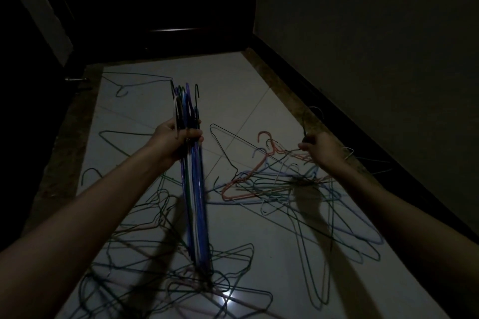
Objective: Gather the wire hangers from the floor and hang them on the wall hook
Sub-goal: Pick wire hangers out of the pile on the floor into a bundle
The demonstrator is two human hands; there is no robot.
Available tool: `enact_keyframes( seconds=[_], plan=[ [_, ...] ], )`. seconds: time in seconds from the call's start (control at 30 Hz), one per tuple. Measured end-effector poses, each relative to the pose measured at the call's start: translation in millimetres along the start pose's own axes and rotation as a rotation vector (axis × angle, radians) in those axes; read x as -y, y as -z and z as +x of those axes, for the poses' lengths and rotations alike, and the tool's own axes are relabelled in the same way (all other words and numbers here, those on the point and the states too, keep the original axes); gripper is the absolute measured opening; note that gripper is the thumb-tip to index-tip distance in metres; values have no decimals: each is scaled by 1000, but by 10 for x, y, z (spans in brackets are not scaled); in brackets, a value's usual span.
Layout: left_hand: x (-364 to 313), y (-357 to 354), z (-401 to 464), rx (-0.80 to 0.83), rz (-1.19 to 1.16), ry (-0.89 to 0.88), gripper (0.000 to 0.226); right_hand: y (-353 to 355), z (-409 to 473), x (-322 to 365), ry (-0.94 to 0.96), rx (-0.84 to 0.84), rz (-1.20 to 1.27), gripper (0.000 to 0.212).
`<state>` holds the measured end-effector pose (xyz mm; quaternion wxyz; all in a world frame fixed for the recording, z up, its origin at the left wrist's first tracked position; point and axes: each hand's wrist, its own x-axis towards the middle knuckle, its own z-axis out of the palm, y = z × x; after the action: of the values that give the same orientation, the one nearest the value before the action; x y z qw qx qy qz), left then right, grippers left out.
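**Hanger Transfer: Right-Hand Pick Toward the Left-Hand Bundle**

Nearest the camera, at 6 o'clock, a loose tangle of wire hangers [166, 261] is spread flat on the tiled floor [259, 254]. These hangers are overlapped in no common direction and are not yet gathered.

Above them, a collected bundle [194, 189] is held in the left hand [178, 140]. The fingers are wrapped closed around the necks just below the hooks. The long axis of the bundle is oriented from 6 to 12 o'clock, with the hooks [185, 96] at the far end and the bars at the near end, hanging over the tangle.

At 3 o'clock from the bundle, a second pile [274, 184] is found, in which an orange hanger [248, 176] is prominent. The right hand [320, 147] is placed at the far edge of this pile and is closed in a pinch on a dark wire [305, 124]; whether one hanger or several are caught cannot be told.

The right hand is therefore the nearer one to the pile. The pinched wire is judged to need carrying toward 9 o'clock and its hook aligned with the bundled ones. Snagging on neighbouring wires is to be expected.

Farther out, single hangers [134, 80] are left at 11 o'clock. The wall hook is not in view.
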<state>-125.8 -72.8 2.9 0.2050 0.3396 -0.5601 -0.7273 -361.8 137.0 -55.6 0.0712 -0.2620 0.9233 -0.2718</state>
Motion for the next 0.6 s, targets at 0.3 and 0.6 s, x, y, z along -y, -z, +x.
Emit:
enact_keyframes(
  seconds=[0.3, 0.6],
  plan=[
    [-40, -54, -32, 12, 21, -7, 21, 42, -81, -139, -123, 12, 56, 20],
    [-51, -118, -72, -4, 22, 4, 22, 97, -118, -243, -200, -11, 262, 11]
  ],
)
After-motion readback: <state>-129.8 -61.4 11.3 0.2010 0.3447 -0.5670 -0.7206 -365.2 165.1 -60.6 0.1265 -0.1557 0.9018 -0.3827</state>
